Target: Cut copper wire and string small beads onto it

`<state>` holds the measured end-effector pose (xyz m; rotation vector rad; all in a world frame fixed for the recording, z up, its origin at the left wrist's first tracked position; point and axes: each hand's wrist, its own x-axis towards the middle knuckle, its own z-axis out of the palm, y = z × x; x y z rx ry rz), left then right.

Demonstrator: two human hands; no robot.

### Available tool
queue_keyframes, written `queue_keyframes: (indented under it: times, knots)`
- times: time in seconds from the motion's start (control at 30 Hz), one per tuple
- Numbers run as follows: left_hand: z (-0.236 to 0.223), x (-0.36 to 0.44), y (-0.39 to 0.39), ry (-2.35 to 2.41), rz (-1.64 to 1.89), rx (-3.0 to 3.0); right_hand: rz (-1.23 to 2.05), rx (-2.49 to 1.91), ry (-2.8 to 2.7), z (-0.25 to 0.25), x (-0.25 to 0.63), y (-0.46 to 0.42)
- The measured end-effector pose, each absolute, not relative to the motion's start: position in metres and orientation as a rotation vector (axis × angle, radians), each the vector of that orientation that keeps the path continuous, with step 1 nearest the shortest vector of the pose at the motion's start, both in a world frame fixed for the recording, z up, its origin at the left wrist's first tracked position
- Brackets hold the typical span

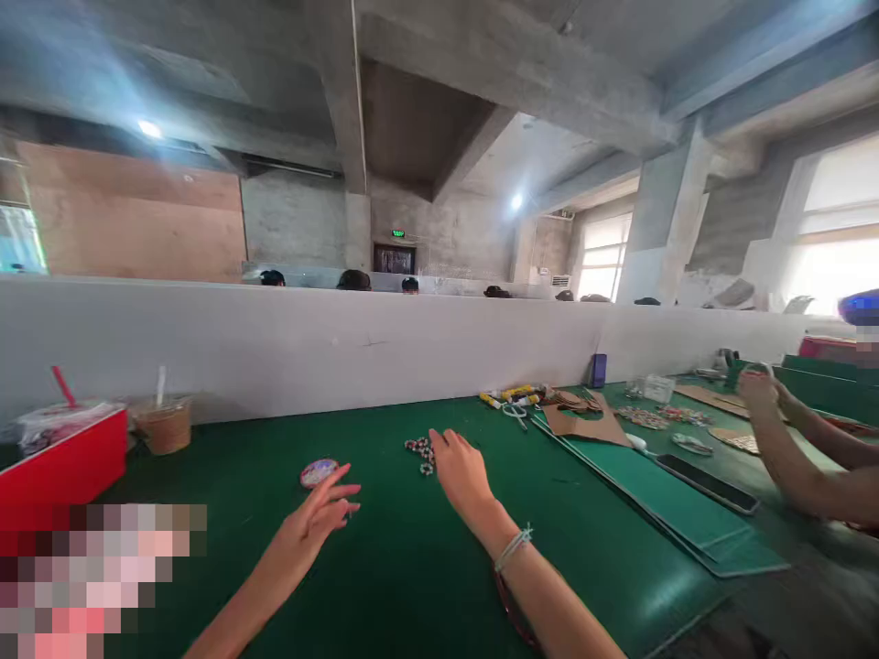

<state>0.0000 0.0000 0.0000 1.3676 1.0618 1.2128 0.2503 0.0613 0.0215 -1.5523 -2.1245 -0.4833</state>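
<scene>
My left hand (320,513) hovers over the green tabletop (391,586) with its fingers apart. Just beyond its fingertips lies a small round dish (319,472) with a reddish rim and pale, mixed-coloured contents. A little heap of small dark and light beads (421,450) sits right of the dish. My right hand (459,462) is palm down at the right side of these beads, its fingers bent together toward them. Its fingertips are partly hidden, so whatever they pinch does not show. A pale cord bracelet (514,547) circles my right wrist.
A white partition (330,352) runs behind the table. Cups with straws, one brown (163,426), and a red box (75,467) stand left. Right lie yellow glue tubes (516,392), scissors (514,412), cut cardboard (583,421), green mats (659,494) and a phone (707,482). A co-worker's hands (761,389) work beyond.
</scene>
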Motion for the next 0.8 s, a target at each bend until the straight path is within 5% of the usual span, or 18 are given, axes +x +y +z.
queue_keyframes:
  times: [0.2, 0.4, 0.57, 0.8]
  knots:
    - [-0.015, 0.010, 0.016, 1.123, 1.381, 1.226, -0.515, -1.371, -2.270, -0.015, 0.212, 0.056]
    - [-0.024, 0.004, 0.006, 1.129, 1.338, 1.051, -0.191, -1.017, -2.281, -0.028, 0.234, 0.054]
    - [-0.022, 0.004, 0.004, 1.159, 1.296, 1.088, -0.144, -1.509, -1.834, -0.027, 0.278, 0.078]
    - [-0.031, 0.000, 0.011, 1.217, 1.322, 1.240, 0.115, -1.875, -1.907, -0.048, 0.288, 0.095]
